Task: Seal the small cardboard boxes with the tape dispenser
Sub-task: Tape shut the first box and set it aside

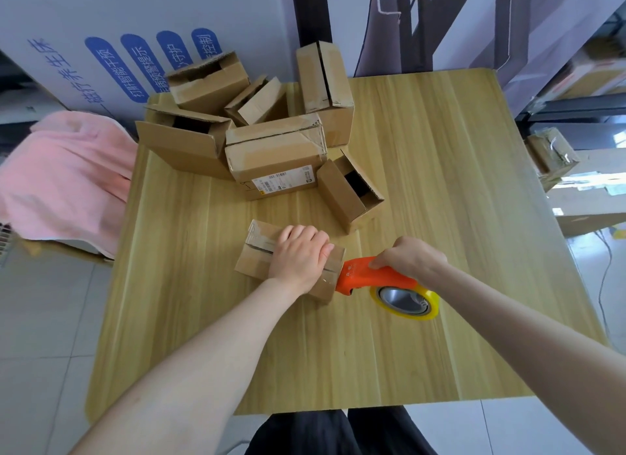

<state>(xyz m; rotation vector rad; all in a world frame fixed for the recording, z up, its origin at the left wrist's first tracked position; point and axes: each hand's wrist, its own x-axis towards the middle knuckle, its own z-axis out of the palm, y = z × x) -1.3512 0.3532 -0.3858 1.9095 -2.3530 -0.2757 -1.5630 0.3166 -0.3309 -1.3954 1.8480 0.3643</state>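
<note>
Gripping the orange tape dispenser by its handle in the right hand, mouth touching the right end of the small cardboard box clamped under the curled left hand mid-way across the wooden table, seam running leftward along the box's long axis.

**Orange tape dispenser and yellow tape roll bright against a pale wood-grain table**

The small box and the heap of boxes behind it are plain brown cardboard, one with a white label printed in black. The roll's core is grey. A pink cloth shows at left. A white board carries blue ovals with white characters.
</note>
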